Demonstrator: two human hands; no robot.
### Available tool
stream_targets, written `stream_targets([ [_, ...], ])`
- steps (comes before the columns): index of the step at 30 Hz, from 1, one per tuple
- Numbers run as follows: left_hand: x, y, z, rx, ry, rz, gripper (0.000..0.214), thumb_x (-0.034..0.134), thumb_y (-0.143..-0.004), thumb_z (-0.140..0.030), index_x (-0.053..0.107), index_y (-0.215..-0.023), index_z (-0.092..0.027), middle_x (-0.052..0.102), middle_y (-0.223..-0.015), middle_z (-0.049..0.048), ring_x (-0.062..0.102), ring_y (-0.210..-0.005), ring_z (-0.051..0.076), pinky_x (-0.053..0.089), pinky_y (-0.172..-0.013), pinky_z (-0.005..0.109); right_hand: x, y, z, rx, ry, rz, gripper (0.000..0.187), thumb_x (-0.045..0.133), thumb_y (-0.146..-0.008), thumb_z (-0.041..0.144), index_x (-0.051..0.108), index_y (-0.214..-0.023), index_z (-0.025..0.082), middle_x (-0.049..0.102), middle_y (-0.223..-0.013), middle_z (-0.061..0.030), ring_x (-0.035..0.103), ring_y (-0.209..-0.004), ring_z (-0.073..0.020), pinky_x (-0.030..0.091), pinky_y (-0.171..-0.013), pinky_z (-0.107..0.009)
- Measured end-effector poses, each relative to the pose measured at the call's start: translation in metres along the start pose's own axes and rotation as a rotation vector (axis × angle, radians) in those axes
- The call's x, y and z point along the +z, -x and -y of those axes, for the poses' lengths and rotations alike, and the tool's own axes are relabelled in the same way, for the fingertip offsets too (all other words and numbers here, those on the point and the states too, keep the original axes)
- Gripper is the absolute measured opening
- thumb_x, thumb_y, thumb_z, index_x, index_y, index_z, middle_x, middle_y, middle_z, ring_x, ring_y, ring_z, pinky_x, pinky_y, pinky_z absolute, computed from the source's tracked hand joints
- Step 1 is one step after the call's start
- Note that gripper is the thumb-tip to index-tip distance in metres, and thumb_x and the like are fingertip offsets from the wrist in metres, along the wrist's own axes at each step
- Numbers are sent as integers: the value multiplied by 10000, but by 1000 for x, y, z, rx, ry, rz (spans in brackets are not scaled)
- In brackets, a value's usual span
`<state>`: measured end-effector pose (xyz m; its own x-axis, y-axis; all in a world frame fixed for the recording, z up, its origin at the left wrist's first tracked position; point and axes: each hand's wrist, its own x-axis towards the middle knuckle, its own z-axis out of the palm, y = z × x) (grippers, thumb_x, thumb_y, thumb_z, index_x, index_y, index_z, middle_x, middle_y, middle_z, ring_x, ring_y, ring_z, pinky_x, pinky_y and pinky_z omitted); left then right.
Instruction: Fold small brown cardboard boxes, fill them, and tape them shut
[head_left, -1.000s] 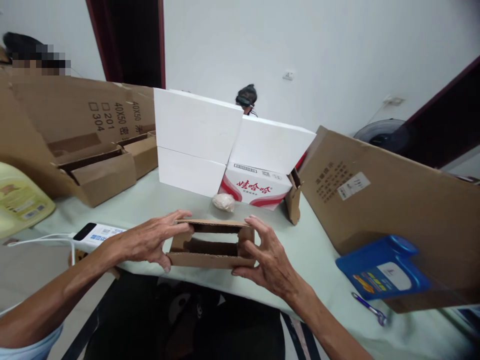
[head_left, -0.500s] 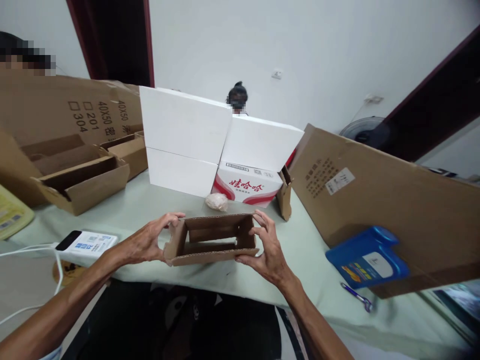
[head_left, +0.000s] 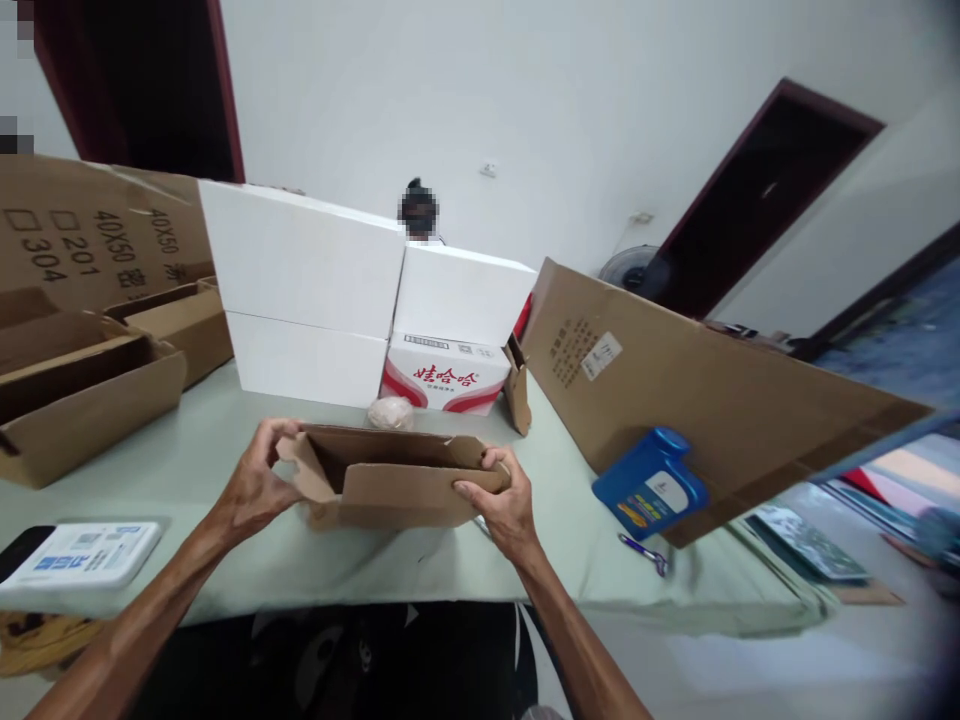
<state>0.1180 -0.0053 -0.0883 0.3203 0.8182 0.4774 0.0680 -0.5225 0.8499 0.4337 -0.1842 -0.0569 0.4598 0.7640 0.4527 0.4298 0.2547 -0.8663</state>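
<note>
Between my two hands is a small brown cardboard box (head_left: 412, 497), open at the top, its inside in shadow. My left hand (head_left: 259, 478) grips its left end, thumb low and fingers over the upper corner. At the right end, my right hand (head_left: 504, 500) pinches the wall, with the thumb on the front face and fingers at the edge. The box is close above the green-covered table (head_left: 247, 560); whether its underside touches the cloth I cannot tell. Just behind it lies a pale, wrapped lump (head_left: 391, 413).
White boxes (head_left: 307, 280) and a red-and-white carton (head_left: 446, 375) stand behind. Brown boxes (head_left: 97, 400) are at left, near a white-and-black pack (head_left: 82, 555). A cardboard panel (head_left: 675, 400), blue bottle (head_left: 649, 485) and purple pen-like item (head_left: 643, 553) are at right. A person (head_left: 420, 210) is beyond.
The box has tilted so its front wall shows more and the opening looks narrower. Both hands keep hold of it. My view has swung to the right.
</note>
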Motion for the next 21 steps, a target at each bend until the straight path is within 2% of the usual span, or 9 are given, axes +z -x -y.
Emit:
stream_targets([
  [3,-2,-11,7,-75,4,-143,895,995,-514,-513,572,-1253,-238,728,-1112,48,728,-917,226,620,-844,365,0,14,0,68,-69,36,587,986,-659,494,619,-1055,266,736,-1083,-31,720,-998,-242,610,-871,-338],
  [6,-6,-15,14,-162,-48,-163,702,990,-522,-566,683,-1048,-219,713,-868,3,675,-755,201,596,-679,315,-6,25,-3,137,-59,255,680,990,-691,505,682,-1240,247,755,-1062,-21,717,-905,-218,612,-792,-311],
  [9,-3,-16,13,-210,-8,-216,608,983,-523,-583,667,-892,-218,704,-766,-4,680,-712,215,591,-600,306,-9,31,-8,62,51,417,426,840,-881,563,767,-1118,216,781,-1141,-60,739,-1050,-259,640,-909,-363],
  [11,4,-17,6,-229,17,-249,605,975,-542,-592,663,-901,-218,721,-797,7,701,-732,230,617,-607,321,-11,33,-10,-45,170,403,370,731,-962,589,789,-1051,234,784,-1205,-70,734,-1162,-293,650,-980,-410],
  [13,12,-19,-2,-199,-5,-271,628,954,-586,-629,670,-963,-214,739,-885,31,719,-791,244,643,-656,344,-18,35,-12,-112,261,376,349,672,-989,603,803,-1032,282,792,-1183,-61,745,-1156,-309,676,-949,-427],
  [15,17,-20,-7,-111,-66,-304,679,910,-652,-677,667,-1083,-212,740,-1014,62,735,-892,264,658,-721,369,-35,35,-12,-118,322,266,312,678,-976,607,811,-961,325,805,-1074,-60,772,-1030,-319,697,-831,-417],
  [17,16,-18,-9,-28,-168,-282,662,847,-748,-687,661,-1177,-218,724,-1127,86,744,-975,276,657,-748,369,-64,28,-13,-93,392,38,324,712,-948,599,788,-812,315,800,-923,-79,768,-860,-328,680,-718,-426],
  [19,12,-9,-5,4,-271,-211,576,784,-827,-670,678,-1185,-231,717,-1163,91,753,-967,270,632,-668,321,-99,12,-16,-59,457,-194,422,712,-944,599,718,-671,277,754,-758,-98,727,-728,-328,641,-664,-452],
  [21,8,6,5,1,-335,-137,494,740,-864,-667,708,-1103,-236,731,-1114,84,758,-872,248,563,-541,258,-132,-14,-24,-28,497,-352,487,663,-959,613,670,-636,249,717,-702,-114,710,-717,-324,608,-668,-454],
])
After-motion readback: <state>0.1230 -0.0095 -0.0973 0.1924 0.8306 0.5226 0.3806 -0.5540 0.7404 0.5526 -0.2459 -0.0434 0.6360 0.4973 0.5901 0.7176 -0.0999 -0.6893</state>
